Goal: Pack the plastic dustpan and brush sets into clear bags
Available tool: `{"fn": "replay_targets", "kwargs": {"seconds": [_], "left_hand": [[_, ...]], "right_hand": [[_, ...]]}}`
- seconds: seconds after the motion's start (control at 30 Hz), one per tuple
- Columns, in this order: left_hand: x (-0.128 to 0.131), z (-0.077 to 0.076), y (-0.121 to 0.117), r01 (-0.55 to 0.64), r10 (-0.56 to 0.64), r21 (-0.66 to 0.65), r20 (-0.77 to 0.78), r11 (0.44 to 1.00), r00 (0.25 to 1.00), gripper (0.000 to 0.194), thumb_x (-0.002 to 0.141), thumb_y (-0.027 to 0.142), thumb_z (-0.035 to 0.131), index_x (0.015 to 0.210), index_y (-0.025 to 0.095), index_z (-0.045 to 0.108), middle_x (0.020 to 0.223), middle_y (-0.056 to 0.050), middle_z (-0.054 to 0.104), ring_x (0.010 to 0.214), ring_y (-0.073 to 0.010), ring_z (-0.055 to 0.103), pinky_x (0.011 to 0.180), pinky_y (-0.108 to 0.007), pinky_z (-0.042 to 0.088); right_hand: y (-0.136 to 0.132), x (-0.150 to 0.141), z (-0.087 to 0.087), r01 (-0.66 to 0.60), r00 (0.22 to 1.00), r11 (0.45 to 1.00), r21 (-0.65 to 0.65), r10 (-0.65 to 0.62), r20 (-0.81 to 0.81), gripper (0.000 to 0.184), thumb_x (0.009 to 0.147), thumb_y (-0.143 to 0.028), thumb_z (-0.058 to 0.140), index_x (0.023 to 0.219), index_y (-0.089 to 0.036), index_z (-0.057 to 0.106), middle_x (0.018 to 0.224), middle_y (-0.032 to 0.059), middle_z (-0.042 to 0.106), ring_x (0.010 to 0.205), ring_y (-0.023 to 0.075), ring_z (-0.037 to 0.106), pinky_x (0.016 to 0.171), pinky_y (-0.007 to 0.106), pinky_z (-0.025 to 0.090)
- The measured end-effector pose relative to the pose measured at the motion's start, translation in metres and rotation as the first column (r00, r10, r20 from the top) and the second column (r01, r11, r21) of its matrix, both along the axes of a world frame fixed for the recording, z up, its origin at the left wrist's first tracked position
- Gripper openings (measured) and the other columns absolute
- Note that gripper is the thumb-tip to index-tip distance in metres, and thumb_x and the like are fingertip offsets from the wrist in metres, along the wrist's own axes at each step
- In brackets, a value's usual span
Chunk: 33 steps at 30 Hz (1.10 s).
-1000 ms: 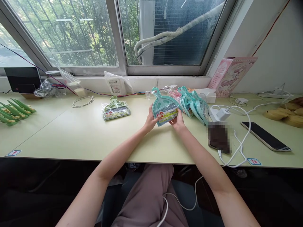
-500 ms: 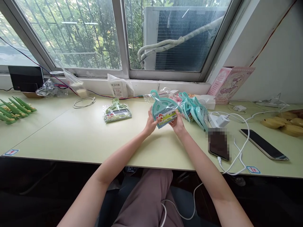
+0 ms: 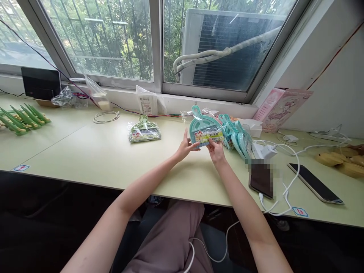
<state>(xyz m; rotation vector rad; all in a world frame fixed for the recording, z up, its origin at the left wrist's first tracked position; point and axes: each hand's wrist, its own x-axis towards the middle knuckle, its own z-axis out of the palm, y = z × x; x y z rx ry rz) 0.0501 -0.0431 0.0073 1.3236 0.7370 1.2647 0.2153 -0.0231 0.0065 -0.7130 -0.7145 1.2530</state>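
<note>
I hold a teal mini dustpan-and-brush set [image 3: 203,127] upright over the pale green desk [image 3: 93,159], its paper label facing me. My left hand [image 3: 186,146] pinches the lower left edge of the set. My right hand [image 3: 216,148] grips its lower right corner at the label. Just right of it, a stack of several more teal sets [image 3: 237,134] leans on the desk. A green set in a clear bag [image 3: 144,131] lies flat to the left.
Two phones [image 3: 261,178] [image 3: 315,182] lie at the right with white charger cables [image 3: 284,151] looped around them. A pink box [image 3: 280,108] leans on the wall. Green items [image 3: 21,119] lie at far left, bananas [image 3: 344,163] at far right, bags and a cable coil [image 3: 105,116] along the windowsill.
Both hands lifted the teal set and tipped it more upright. My view swung slightly right and up.
</note>
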Motion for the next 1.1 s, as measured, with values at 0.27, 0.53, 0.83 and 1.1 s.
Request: {"fn": "replay_targets", "kwargs": {"seconds": [0.27, 0.53, 0.83, 1.1], "left_hand": [[-0.001, -0.004, 0.004, 0.100, -0.111, -0.097, -0.120, 0.990, 0.986, 0.061, 0.081, 0.050, 0.073, 0.125, 0.010, 0.060, 0.096, -0.014, 0.075, 0.070, -0.0183, 0.073, 0.080, -0.038, 0.060], [-0.001, -0.005, 0.002, 0.056, -0.053, 0.010, -0.202, 0.998, 0.978, 0.060, 0.084, 0.069, 0.053, 0.093, 0.011, 0.065, 0.080, -0.013, 0.074, 0.058, -0.0155, 0.067, 0.058, -0.027, 0.053], [-0.007, -0.002, 0.001, -0.115, 0.137, 0.127, -0.182, 0.985, 0.974, 0.062, 0.088, 0.076, 0.037, 0.097, 0.018, 0.057, 0.068, -0.004, 0.071, 0.051, -0.0146, 0.064, 0.053, -0.025, 0.050], [-0.012, -0.002, 0.007, -0.158, 0.177, 0.115, -0.182, 0.981, 0.967, 0.061, 0.088, 0.074, 0.038, 0.087, 0.017, 0.060, 0.067, -0.005, 0.070, 0.050, -0.0139, 0.063, 0.052, -0.025, 0.049]], "right_hand": [[0.002, 0.003, 0.002, 0.106, 0.990, 0.994, -0.019, -0.107, -0.092, 0.048, 0.076, -0.014, 0.077, 0.119, -0.026, 0.060, 0.115, 0.0008, 0.074, 0.100, 0.0157, 0.074, 0.091, 0.030, 0.062], [0.002, 0.003, 0.006, 0.072, 0.993, 0.996, -0.043, -0.076, -0.092, 0.043, 0.077, -0.010, 0.074, 0.117, -0.023, 0.062, 0.115, 0.0022, 0.074, 0.103, 0.0163, 0.073, 0.094, 0.030, 0.061], [0.003, 0.002, 0.004, 0.073, 0.988, 0.994, -0.082, -0.083, -0.130, 0.043, 0.076, -0.004, 0.072, 0.114, -0.020, 0.061, 0.111, 0.0029, 0.075, 0.103, 0.0175, 0.073, 0.094, 0.033, 0.061], [0.003, 0.000, 0.003, 0.050, 0.994, 0.997, -0.062, -0.056, -0.099, 0.044, 0.074, -0.006, 0.074, 0.114, -0.020, 0.062, 0.110, 0.0029, 0.074, 0.103, 0.0188, 0.073, 0.094, 0.035, 0.062]]}}
